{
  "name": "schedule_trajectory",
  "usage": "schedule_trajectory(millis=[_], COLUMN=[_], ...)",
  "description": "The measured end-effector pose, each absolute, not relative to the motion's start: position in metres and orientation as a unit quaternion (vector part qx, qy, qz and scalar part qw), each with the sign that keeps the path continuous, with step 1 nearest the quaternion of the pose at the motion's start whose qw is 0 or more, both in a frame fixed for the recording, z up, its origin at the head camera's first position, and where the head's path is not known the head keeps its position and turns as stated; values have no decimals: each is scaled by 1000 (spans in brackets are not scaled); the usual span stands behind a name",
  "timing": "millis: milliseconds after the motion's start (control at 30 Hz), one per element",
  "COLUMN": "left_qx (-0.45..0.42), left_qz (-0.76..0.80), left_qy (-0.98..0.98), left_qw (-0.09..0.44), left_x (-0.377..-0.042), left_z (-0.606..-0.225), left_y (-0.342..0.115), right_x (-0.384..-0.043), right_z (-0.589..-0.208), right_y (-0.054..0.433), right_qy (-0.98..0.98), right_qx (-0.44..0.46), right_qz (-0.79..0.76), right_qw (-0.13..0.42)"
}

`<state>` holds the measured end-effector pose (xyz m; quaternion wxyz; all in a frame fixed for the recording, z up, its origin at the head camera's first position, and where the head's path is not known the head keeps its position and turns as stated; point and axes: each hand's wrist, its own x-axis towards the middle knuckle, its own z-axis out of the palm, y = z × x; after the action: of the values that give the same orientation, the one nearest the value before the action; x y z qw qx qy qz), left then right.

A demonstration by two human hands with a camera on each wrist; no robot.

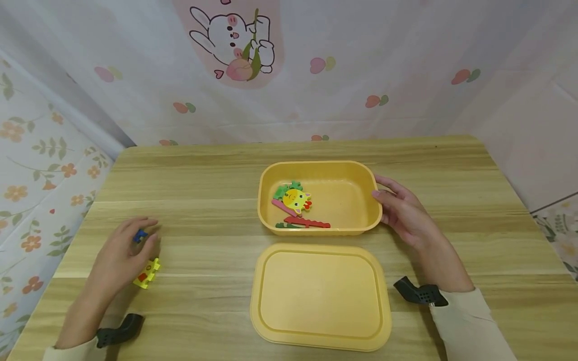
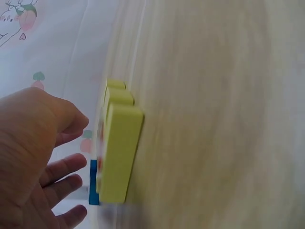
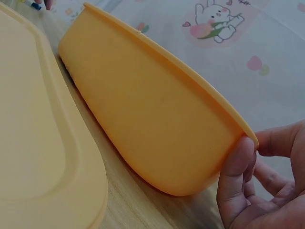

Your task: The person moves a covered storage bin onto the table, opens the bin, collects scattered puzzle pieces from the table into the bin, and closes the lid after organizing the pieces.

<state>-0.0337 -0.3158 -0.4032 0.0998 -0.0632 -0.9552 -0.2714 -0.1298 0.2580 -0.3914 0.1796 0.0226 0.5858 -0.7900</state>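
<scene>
Over the table's left side, my left hand [image 1: 119, 255] reaches with thumb and fingers spread apart. A small blue piece [image 1: 140, 235] shows between them, and in the left wrist view the fingers look apart from it. Partly under that hand lies a yellow toy piece [image 1: 150, 275] with a notched edge and red marks. My right hand [image 1: 408, 215] holds the right end of a yellow plastic box [image 1: 345, 200] by its rim. Inside, at the left, are a yellow animal-face piece [image 1: 295, 200], a green piece [image 1: 280, 192], a pink strip [image 1: 284, 207] and a red wavy piece [image 1: 311, 222].
A yellow lid [image 1: 318, 296] lies flat on the wooden table [image 1: 203, 225], just in front of the box. Behind the table hangs a white curtain [image 1: 338, 100] with printed fruit and a rabbit. Each wrist wears a black device [image 1: 119, 331].
</scene>
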Motion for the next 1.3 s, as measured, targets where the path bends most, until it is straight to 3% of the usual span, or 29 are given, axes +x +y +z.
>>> schedule_trajectory(millis=[667,1300], left_qx=[-50,-64], left_qz=[-223,-187], left_qy=[-970,-971], left_qw=[78,133], left_x=[-29,-32], left_z=[-405,-405], left_y=[-327,-330], right_x=[-130,-129], right_z=[-391,-388], right_y=[260,260], right_qy=[600,605], right_qx=[17,19], right_qz=[-778,-773], right_qw=[185,189])
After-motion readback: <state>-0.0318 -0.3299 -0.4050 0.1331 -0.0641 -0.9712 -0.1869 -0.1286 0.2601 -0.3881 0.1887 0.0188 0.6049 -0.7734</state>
